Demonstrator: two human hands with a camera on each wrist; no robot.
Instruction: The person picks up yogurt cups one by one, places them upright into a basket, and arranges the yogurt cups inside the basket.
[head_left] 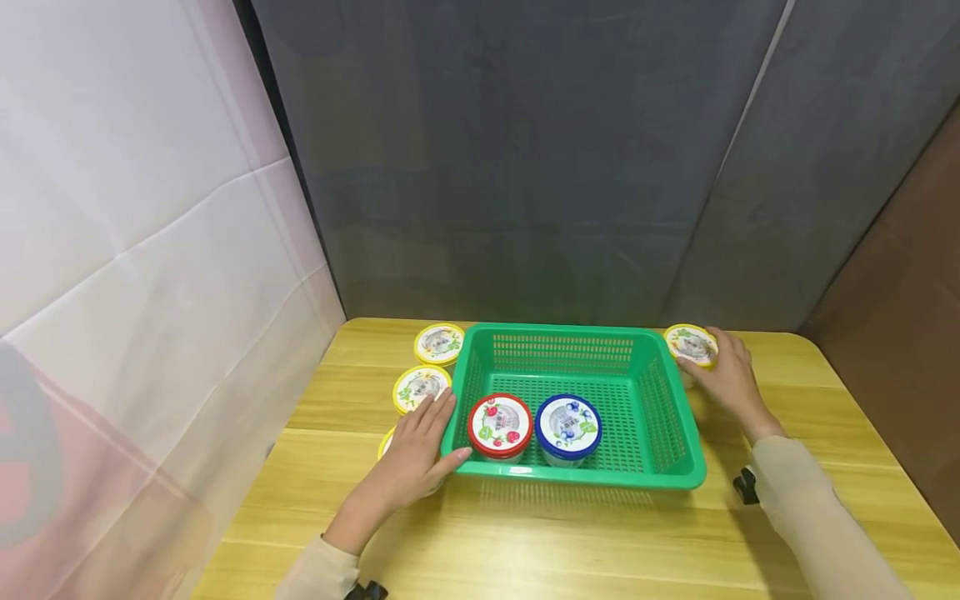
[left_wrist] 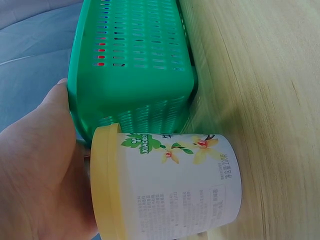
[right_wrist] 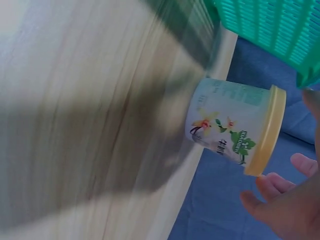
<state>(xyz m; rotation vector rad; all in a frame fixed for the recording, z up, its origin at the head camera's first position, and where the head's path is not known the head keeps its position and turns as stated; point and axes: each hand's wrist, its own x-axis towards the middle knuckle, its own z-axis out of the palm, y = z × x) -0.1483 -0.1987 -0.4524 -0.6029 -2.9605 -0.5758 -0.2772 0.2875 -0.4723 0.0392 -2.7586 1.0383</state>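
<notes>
A green plastic basket (head_left: 577,479) stands on the table, holding a red-lidded tub (head_left: 500,425) and a blue-lidded tub (head_left: 568,427). My left hand (head_left: 412,450) lies with extended fingers along the basket's left rim, thumb over the near corner. Close beneath that hand, the left wrist view has a yellow-lidded tub (left_wrist: 175,185) beside the basket. On the right, my right hand (head_left: 727,375) is at another yellow-lidded tub (right_wrist: 230,122), which stands on the table. Its thumb and fingers spread about the lid; in the right wrist view the fingertips lie close to the lid's edge.
Two more yellow-lidded tubs, one at the back (head_left: 439,343) and one nearer (head_left: 422,388), stand along the basket's left side. The wooden table (head_left: 570,550) ends at a grey curtain (head_left: 510,167). A pale cloth (head_left: 150,208) hangs at left, a brown panel (head_left: 900,317) at right.
</notes>
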